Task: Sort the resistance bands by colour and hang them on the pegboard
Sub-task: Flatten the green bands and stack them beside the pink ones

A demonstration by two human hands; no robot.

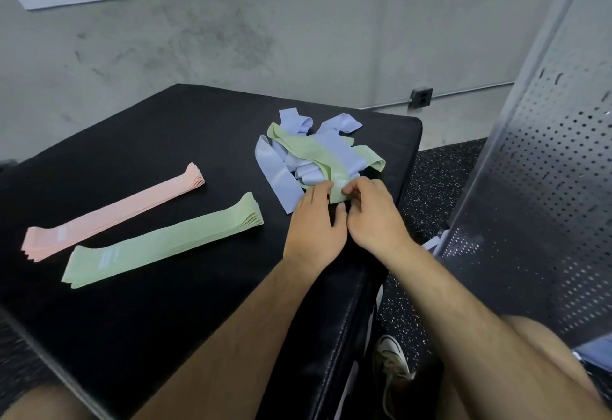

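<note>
On the black padded bench lie a flat stack of pink bands at the left and a flat stack of green bands beside it. At the bench's right end sits a tangled heap of pale blue bands with a green band draped across it. My left hand and my right hand meet at the near end of that green band, both pinching it at its end. A metal pegboard stands at the right.
A grey concrete wall is behind the bench, with a white board high up. Speckled black rubber floor lies between bench and pegboard. My knee and a white shoe are at the lower right. A pale blue band end shows near the pegboard's foot.
</note>
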